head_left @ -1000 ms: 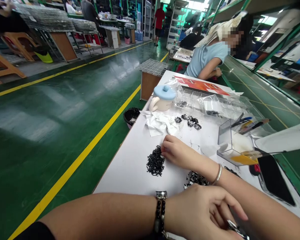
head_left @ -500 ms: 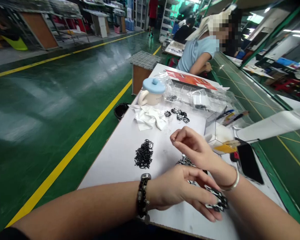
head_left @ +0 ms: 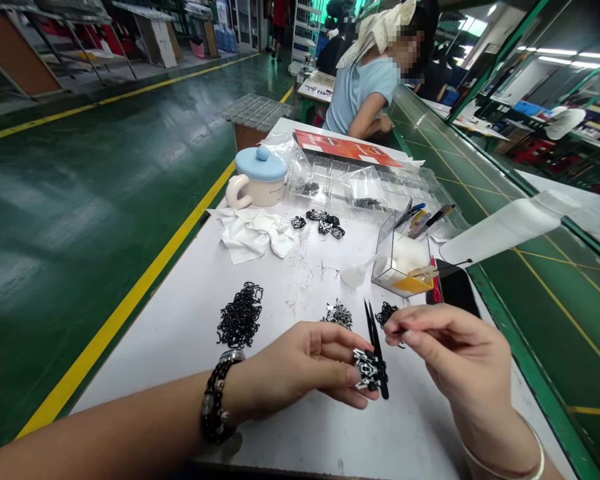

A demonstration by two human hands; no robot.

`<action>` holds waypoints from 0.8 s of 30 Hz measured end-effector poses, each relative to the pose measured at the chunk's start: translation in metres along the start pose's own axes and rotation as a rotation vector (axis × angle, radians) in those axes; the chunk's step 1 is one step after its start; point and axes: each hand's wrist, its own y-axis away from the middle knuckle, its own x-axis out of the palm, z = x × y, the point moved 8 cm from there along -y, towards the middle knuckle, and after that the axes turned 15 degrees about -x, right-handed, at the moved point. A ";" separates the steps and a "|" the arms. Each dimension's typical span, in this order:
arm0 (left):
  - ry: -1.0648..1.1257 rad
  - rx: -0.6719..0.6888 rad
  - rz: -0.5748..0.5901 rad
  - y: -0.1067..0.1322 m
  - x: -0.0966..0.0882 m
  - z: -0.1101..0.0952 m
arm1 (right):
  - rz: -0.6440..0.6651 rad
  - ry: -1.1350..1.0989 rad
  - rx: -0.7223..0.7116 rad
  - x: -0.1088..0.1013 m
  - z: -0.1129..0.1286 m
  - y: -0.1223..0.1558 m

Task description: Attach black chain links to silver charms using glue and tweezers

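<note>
Between the thumb and fingers of my left hand point(head_left: 305, 367) is a small black-and-silver openwork piece point(head_left: 366, 369), held just above the white table point(head_left: 300, 433). Black tweezers point(head_left: 374, 333) show right behind that piece, tips pointing away from me. My right hand point(head_left: 460, 353) is closed in a pinch to the right; what sits at its fingertips is dark and too small to name. Close by its fingers lies a small heap of black parts point(head_left: 386, 312). A pile of silver parts point(head_left: 338, 313) is beyond my left hand, and a larger pile of black clips point(head_left: 240, 317) lies to the left.
Farther back are several finished-looking black-and-silver pieces point(head_left: 325, 223), a crumpled white tissue point(head_left: 255, 233) and a lidded mug point(head_left: 263, 180). A clear pen box point(head_left: 403, 260), a phone point(head_left: 455, 287) and a white roll point(head_left: 505, 227) stand right. A co-worker point(head_left: 363, 93) sits beyond.
My right hand has come back from over the table to the right side, near the black heap. My left hand still holds the piece, now turned more face-up. The camera view has shifted.
</note>
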 end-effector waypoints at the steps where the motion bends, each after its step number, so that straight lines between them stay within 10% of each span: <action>1: -0.007 0.009 -0.011 -0.001 -0.002 -0.001 | 0.022 0.019 0.006 0.001 0.001 0.002; 24: -0.054 -0.008 -0.047 0.001 -0.008 -0.004 | 0.190 0.050 0.084 0.025 -0.006 0.011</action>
